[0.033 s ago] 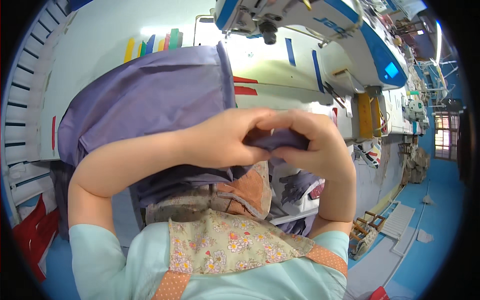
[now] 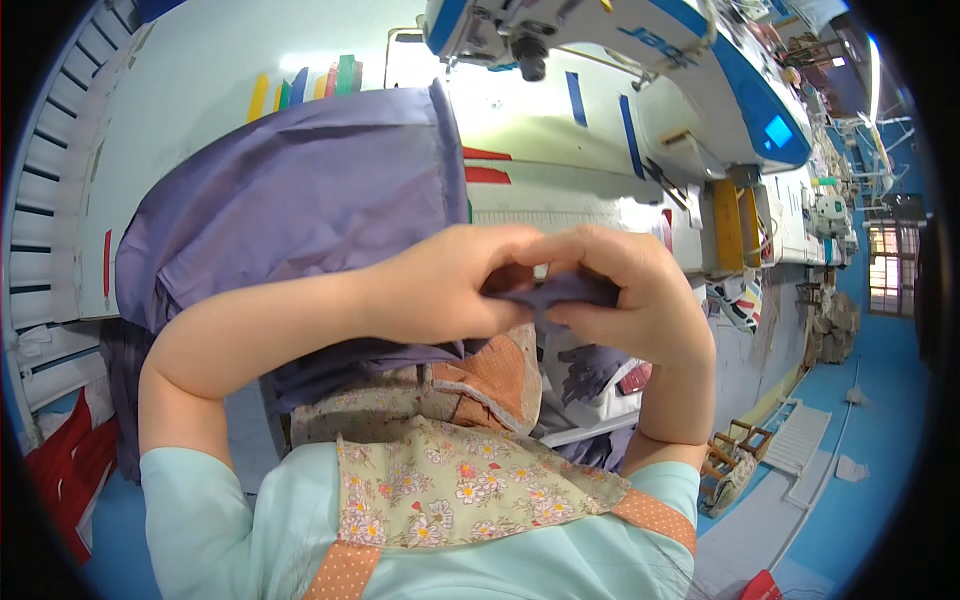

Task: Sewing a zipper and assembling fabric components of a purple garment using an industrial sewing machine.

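Observation:
A large piece of purple fabric (image 2: 310,190) lies spread across the white sewing table (image 2: 190,70), and its near folds drape down over my lap. My left hand (image 2: 455,280) and my right hand (image 2: 625,285) meet just in front of the table edge, fingertips nearly touching. Both are closed, pinching purple fabric (image 2: 575,290) that shows between thumbs and fingers. My left forearm crosses over the large piece, so I cannot tell whether the pinched part belongs to it.
A white and blue sewing machine (image 2: 640,50) stands at the back right. Scissors (image 2: 665,185) lie below it, near a yellow bracket (image 2: 730,225). Coloured tape strips (image 2: 310,85) mark the tabletop. Crumpled purple cloth (image 2: 595,370) sits by my right forearm; red cloth (image 2: 70,460) hangs at lower left.
The pinched purple fabric looks a little flatter and more stretched between my hands. My hands stay nearly in place; the table and machine sit very slightly shifted in the view.

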A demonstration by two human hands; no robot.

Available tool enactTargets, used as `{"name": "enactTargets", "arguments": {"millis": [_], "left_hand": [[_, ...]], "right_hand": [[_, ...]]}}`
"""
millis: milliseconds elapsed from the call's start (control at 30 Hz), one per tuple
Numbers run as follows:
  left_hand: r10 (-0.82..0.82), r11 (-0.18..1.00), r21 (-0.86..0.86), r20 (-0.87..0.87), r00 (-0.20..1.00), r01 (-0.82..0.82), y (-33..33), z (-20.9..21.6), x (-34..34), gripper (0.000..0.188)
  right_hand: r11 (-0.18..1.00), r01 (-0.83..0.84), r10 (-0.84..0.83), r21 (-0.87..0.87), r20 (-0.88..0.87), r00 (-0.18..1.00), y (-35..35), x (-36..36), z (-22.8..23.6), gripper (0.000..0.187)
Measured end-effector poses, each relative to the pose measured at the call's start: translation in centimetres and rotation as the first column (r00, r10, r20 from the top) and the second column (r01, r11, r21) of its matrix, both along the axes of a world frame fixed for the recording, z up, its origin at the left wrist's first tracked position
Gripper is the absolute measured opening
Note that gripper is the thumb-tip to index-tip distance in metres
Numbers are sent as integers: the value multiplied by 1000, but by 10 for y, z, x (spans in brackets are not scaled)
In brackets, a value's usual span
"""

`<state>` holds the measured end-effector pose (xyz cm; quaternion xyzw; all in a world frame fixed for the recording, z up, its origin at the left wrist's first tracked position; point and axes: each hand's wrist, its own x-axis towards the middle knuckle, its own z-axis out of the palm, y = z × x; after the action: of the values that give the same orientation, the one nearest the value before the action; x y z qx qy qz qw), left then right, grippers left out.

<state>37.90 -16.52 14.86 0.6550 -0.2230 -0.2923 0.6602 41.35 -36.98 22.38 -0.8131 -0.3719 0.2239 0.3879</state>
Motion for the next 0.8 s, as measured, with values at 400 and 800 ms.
{"name": "enactTargets", "arguments": {"millis": [400, 800], "left_hand": [[151, 969, -142, -303, 941, -202, -8, -24, -93, 18], [207, 963, -126, -226, 952, -239, -1, -23, -127, 14]], "right_hand": [[884, 259, -57, 389, -460, 886, -23, -65, -64, 49], [970, 181, -125, 159, -312, 942, -30, -113, -70, 14]]}}
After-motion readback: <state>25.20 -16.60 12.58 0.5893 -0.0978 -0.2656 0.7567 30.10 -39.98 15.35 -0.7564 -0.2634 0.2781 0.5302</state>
